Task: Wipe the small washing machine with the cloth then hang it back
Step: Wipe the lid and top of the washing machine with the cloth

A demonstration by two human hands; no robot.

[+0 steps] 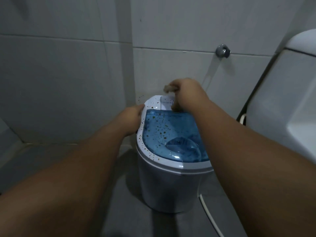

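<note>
A small white washing machine (164, 185) with a clear blue lid (169, 132) stands on the floor in the middle of the view. Brown specks dot the lid and the white rim. My right hand (185, 93) is over the back of the machine, closed around a brownish cloth (169, 88) that sticks out to the left of my fist and hangs down onto the white control panel. My left hand (135, 115) grips the left rim of the machine.
A white toilet (294, 93) stands close on the right. A chrome wall valve (222, 51) sits on the tiled wall behind the machine. A white hose (210, 218) runs along the grey floor at the machine's right. The wall corner lies just behind the machine.
</note>
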